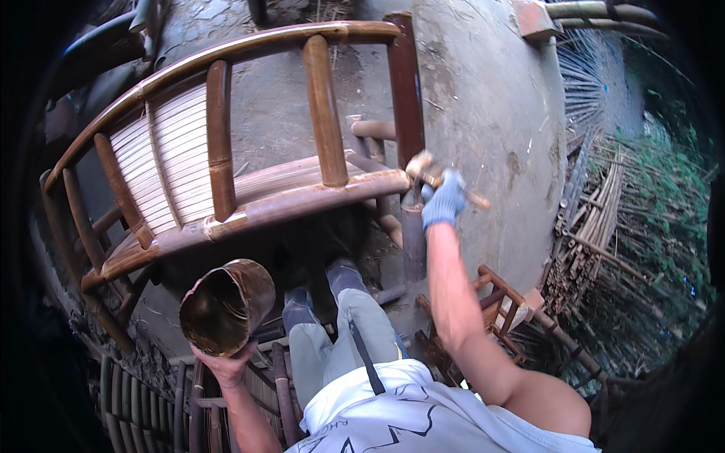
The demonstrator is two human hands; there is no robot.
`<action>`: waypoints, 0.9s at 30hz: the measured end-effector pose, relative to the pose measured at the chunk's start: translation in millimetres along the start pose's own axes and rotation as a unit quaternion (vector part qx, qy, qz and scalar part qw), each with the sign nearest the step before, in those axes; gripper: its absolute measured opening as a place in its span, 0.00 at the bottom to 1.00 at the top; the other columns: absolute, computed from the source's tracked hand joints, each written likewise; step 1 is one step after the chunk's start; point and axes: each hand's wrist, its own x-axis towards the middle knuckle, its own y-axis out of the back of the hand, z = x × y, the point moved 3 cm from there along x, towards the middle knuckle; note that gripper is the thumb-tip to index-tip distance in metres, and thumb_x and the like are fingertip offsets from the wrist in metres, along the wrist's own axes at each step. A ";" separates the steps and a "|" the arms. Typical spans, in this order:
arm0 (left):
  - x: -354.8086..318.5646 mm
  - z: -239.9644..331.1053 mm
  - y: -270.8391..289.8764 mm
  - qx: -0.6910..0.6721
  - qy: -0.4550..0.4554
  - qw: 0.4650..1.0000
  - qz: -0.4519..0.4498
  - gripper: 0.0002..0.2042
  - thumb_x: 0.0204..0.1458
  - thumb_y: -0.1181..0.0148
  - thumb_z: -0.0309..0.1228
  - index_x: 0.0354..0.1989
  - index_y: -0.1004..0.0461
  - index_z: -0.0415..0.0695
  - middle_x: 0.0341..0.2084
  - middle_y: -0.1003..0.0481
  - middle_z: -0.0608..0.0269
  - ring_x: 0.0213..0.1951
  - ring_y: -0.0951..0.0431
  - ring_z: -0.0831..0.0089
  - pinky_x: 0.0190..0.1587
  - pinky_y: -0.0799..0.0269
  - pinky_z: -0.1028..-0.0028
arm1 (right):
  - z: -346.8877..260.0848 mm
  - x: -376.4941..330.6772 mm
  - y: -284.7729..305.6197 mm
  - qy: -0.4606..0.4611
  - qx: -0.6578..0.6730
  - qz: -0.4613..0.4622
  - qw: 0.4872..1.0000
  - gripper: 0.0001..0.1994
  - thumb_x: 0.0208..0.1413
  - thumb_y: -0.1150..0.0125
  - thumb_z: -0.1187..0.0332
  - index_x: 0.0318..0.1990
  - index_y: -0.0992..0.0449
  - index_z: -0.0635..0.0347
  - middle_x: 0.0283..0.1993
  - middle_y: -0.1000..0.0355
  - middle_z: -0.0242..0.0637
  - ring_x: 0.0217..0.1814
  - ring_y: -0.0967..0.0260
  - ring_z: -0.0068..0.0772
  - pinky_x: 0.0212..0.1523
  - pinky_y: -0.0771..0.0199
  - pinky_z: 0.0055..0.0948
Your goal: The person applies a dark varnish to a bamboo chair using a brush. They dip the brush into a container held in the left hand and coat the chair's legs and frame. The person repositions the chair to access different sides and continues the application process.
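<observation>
A long bamboo bench (pixel 325 113) with a slatted seat lies across the view, its top rail and posts glossy brown and the lower part of its right post duller and paler. My right hand (pixel 445 201), in a blue-grey glove, is closed around the wooden handle of a paintbrush (pixel 425 167). The bristles are at the joint of the bench's right post and its seat rail. My bare left hand (pixel 226 364) holds up a rusty, stained metal can (pixel 234 306) from beneath, tilted so its dark inside shows. Its fingers are partly hidden behind the can.
At the lower right stands a small bamboo chair (pixel 500 309). Bundled bamboo sticks (pixel 596 226) and green branches lie beyond the concrete floor's (pixel 498 98) right edge. A brick (pixel 535 20) sits at the upper right. More bamboo furniture (pixel 143 400) stands at the lower left.
</observation>
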 end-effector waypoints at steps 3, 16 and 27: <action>-9.2 -1.7 8.6 0.037 -0.021 0.999 0.016 0.53 0.23 0.18 0.42 0.62 0.42 0.37 0.54 0.32 0.56 0.54 0.29 0.62 0.59 0.36 0.63 | 47.2 -38.9 117.6 -0.043 0.034 0.055 0.997 0.05 0.53 0.41 0.66 0.35 0.29 0.51 0.35 0.29 0.30 0.32 0.29 0.27 0.22 0.27 0.34; -52.5 -60.3 71.1 -0.071 -0.025 0.994 -0.077 0.52 0.26 0.18 0.42 0.63 0.42 0.37 0.55 0.31 0.55 0.55 0.28 0.62 0.59 0.35 0.62 | -7.2 -86.3 85.3 0.723 -0.466 -0.340 0.381 0.18 0.47 0.39 0.69 0.49 0.22 0.51 0.48 0.24 0.35 0.49 0.28 0.39 0.51 0.29 0.38; -113.1 -146.3 125.5 -0.004 -0.046 0.999 0.018 0.54 0.26 0.18 0.39 0.64 0.46 0.35 0.56 0.33 0.53 0.55 0.30 0.61 0.59 0.35 0.63 | 90.4 -134.6 170.9 0.389 -0.751 -0.415 0.336 0.09 0.51 0.45 0.66 0.34 0.18 0.55 0.36 0.21 0.48 0.35 0.22 0.51 0.38 0.22 0.47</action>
